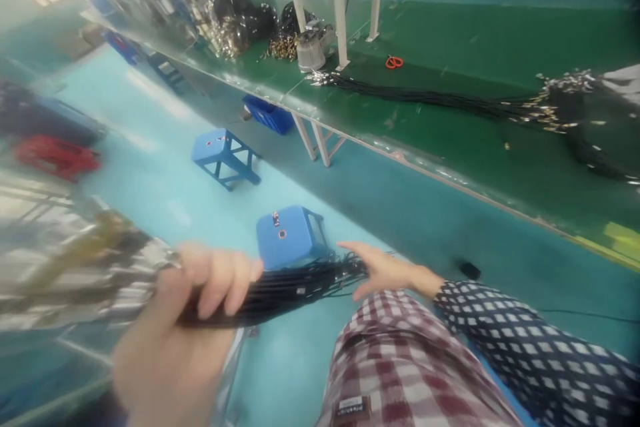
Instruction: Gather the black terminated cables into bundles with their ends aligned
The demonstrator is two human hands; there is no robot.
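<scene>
A thick bundle of black cables (295, 290) stretches across the lower left in front of me. My left hand (185, 327), blurred and close to the camera, has its fingers wrapped around it. Beyond that fist, at the left edge, the bundle's end shows blurred silvery and brass-coloured connectors (120, 267). My right hand (387, 271) is by the far end of the bundle, fingers and thumb spread apart; whether it touches the cables I cannot tell.
On the green-topped workbench (435, 153) lies another bundle of black cables (425, 99) with metal ends. Red-handled scissors (395, 63) and a grey motor-like device (311, 50) are near the bench legs. Two blue stools (283, 237) stand on the floor beside a blue bin (270, 115).
</scene>
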